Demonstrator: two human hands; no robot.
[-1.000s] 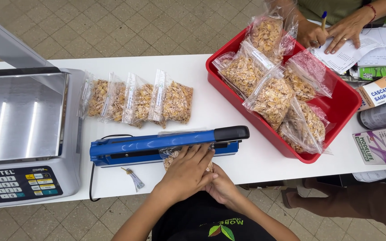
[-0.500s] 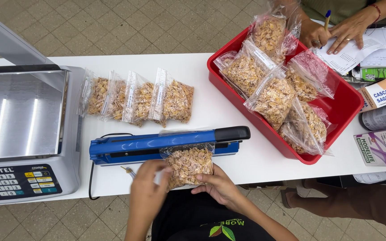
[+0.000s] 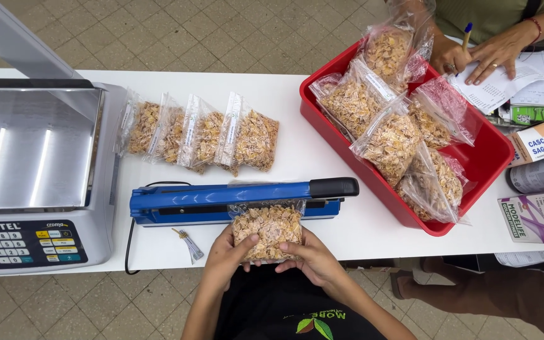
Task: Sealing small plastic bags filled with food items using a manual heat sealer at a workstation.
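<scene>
at the blue sealer (image 3: 234, 200), bag (image 3: 267, 232) top hidden, left hand (image 3: 223, 257), right hand (image 3: 313, 259) gripping

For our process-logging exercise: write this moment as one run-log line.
left hand: holds flake bag | right hand: holds same bag | bag top: in blue heat sealer | sealed bags: row behind | red tray: right

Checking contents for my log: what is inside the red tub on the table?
The red tub holds a pile of clear bags of tan flakes, overlapping and leaning on each other. A co-worker's hand holds the top one. The tub's floor and anything under the pile are covered.
</scene>
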